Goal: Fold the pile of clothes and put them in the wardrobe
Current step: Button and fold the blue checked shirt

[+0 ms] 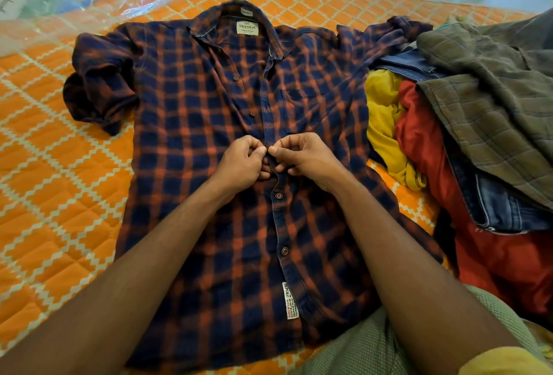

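Pinching shirt [191,111] at placket [276,219] mid-chest with left grip [242,162] and right grip [302,156], thumbs nearly touching; runs lengthwise straight ahead toward collar [206,18], equally near both.

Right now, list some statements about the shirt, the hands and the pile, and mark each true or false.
1. The left hand and the right hand both pinch the shirt at its button strip. True.
2. The pile lies left of the shirt. False: it lies to its right.
3. Every button is done up. False: the top buttons are open.
4. The shirt lies spread on an orange cover. True.
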